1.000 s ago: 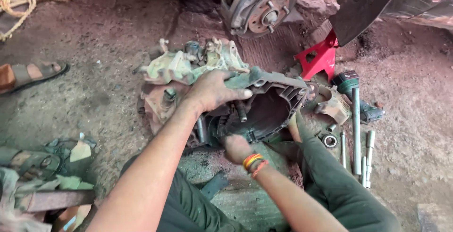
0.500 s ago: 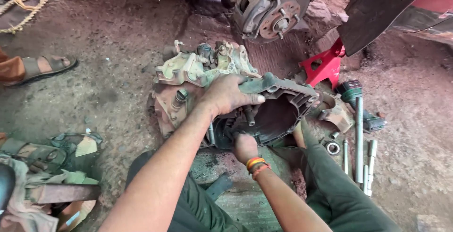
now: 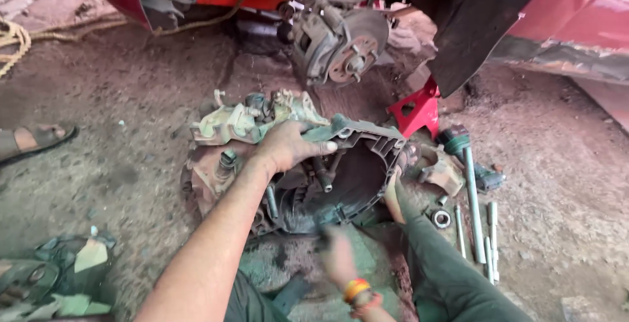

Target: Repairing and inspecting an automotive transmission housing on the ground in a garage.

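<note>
Grimy grey-green cast-metal gearbox housing (image 3: 295, 165) on dirt floor (image 3: 118, 184) — left hand (image 3: 288, 145) still clamped on upper rim; right hand (image 3: 337, 256) now withdrawn from bell opening — blurred, grip indiscernible, leaving opening unobstructed.

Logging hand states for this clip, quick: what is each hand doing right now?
Left hand: closed over the upper rim of the gearbox housing, gripping it.
Right hand: motion-blurred, below the housing; grip cannot be told.
</note>
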